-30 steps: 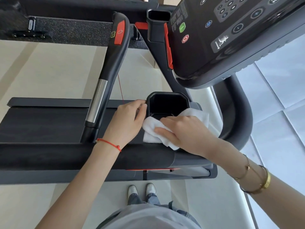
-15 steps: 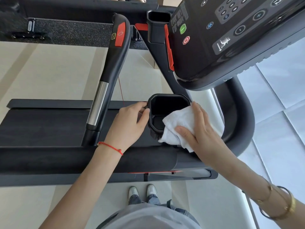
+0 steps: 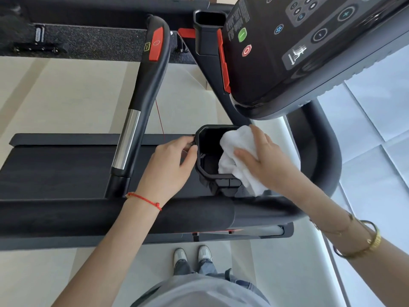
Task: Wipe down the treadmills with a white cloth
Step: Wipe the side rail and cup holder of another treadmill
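One white cloth (image 3: 238,156) lies under the right hand (image 3: 269,161), fingers spread; left hand (image 3: 168,165) pinches one cup holder (image 3: 207,151) rim.

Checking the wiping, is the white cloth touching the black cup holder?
Touching. The head view shows the white cloth draped over the cup holder rim, pressed by the right hand.

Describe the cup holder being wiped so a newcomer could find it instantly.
Start at the big black console, then drop below its lower edge to the open black cup holder. Unlike the other holder farther up, a white cloth is stuffed into it.
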Demonstrator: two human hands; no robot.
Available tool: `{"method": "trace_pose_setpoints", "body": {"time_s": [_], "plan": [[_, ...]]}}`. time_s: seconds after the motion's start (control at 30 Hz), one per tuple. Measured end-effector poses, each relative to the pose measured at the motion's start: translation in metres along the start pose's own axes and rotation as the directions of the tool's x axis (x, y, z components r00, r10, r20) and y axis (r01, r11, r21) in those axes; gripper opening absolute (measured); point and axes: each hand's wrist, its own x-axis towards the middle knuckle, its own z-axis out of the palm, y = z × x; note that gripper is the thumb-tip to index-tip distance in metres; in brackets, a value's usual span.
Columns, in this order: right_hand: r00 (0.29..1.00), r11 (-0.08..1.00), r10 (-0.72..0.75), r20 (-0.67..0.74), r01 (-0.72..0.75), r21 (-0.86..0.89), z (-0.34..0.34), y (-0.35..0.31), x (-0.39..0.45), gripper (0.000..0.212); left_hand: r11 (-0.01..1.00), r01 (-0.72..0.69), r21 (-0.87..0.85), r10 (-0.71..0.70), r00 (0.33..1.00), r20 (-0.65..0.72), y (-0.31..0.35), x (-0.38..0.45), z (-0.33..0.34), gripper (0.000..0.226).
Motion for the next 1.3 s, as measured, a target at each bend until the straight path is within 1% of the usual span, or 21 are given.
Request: {"method": "trace_pose_setpoints", "body": {"time_s": [0.1, 0.2, 0.27, 0.33, 0.4, 0.47, 0.53, 0.57, 0.6, 0.67, 0.87, 0.93, 1.0, 1.07, 1.13, 1.23, 1.3], "plan": [[0.998, 0.997, -0.063, -0.010, 0.062, -0.047, -0.001, -0.002, 0.006, 0.065, 1.000, 0.010, 0.001, -0.010, 1.000, -0.005, 0.000, 0.001, 0.001, 0.027], [0.977, 0.955, -0.209, 0.029, 0.211, -0.210, -0.006, -0.008, 0.022, 0.064, 1.000, 0.010, -0.003, -0.010, 1.000, 0.001, 0.001, 0.001, 0.002, 0.028], [0.947, 0.890, -0.310, 0.082, 0.319, -0.325, -0.008, -0.012, 0.030, 0.062, 1.000, 0.010, -0.003, -0.010, 1.000, 0.001, 0.001, 0.000, 0.002, 0.029], [0.913, 0.800, -0.388, 0.124, 0.401, -0.447, -0.007, -0.015, 0.041, 0.059, 1.000, 0.002, -0.001, -0.002, 1.000, -0.005, 0.001, 0.000, 0.002, 0.028], [0.873, 0.703, -0.452, 0.183, 0.475, -0.529, -0.004, -0.022, 0.054, 0.054, 1.000, -0.003, -0.002, 0.003, 1.000, -0.009, 0.001, 0.000, 0.002, 0.026], [0.825, 0.652, -0.510, 0.243, 0.555, -0.517, -0.002, -0.031, 0.064, 0.049, 1.000, -0.004, -0.001, 0.004, 1.000, -0.014, 0.002, 0.000, 0.001, 0.024], [0.793, 0.640, -0.547, 0.269, 0.603, -0.475, -0.001, -0.036, 0.069, 0.044, 1.000, -0.003, 0.001, 0.003, 1.000, -0.013, 0.002, -0.001, 0.001, 0.024], [0.788, 0.640, -0.555, 0.267, 0.610, -0.468, 0.000, -0.035, 0.069, 0.043, 1.000, -0.003, 0.002, 0.003, 1.000, -0.012, 0.001, 0.000, 0.000, 0.024], [0.794, 0.646, -0.552, 0.255, 0.601, -0.470, 0.000, -0.034, 0.068, 0.042, 1.000, 0.000, 0.002, 0.000, 1.000, -0.011, 0.001, 0.000, 0.000, 0.024], [0.832, 0.689, -0.512, 0.211, 0.545, -0.477, 0.000, -0.029, 0.062, 0.044, 1.000, 0.014, -0.005, -0.014, 1.000, -0.006, 0.001, 0.000, 0.000, 0.024], [0.934, 0.833, -0.351, 0.070, 0.345, -0.431, -0.001, -0.014, 0.035, 0.068, 1.000, 0.025, -0.018, -0.025, 1.000, 0.003, 0.002, 0.001, -0.002, 0.026], [0.970, 0.912, -0.243, 0.009, 0.232, -0.339, 0.001, -0.013, 0.025, 0.073, 1.000, 0.022, -0.019, -0.022, 1.000, 0.000, 0.001, 0.000, -0.003, 0.025], [0.995, 0.977, -0.097, -0.040, 0.087, -0.192, 0.003, -0.009, 0.016, 0.073, 1.000, 0.018, -0.014, -0.018, 1.000, -0.002, 0.001, 0.001, -0.003, 0.025], [0.998, 0.997, 0.038, -0.059, -0.042, -0.068, 0.005, -0.004, 0.007, 0.069, 1.000, 0.017, -0.005, -0.017, 1.000, -0.009, 0.001, 0.001, -0.002, 0.024], [0.991, 0.993, 0.117, -0.065, -0.117, 0.005, 0.009, 0.001, -0.001, 0.063, 1.000, 0.013, 0.005, -0.013, 1.000, -0.017, 0.001, 0.002, -0.001, 0.023], [0.986, 0.985, 0.158, -0.055, -0.152, 0.086, 0.009, 0.006, -0.011, 0.058, 0.999, -0.001, 0.033, 0.001, 1.000, -0.015, 0.003, 0.001, -0.001, 0.024], [0.988, 0.981, 0.145, -0.056, -0.136, 0.137, 0.002, 0.007, -0.019, 0.053, 0.998, -0.011, 0.063, 0.011, 1.000, -0.003, 0.005, -0.001, -0.002, 0.027]]}}
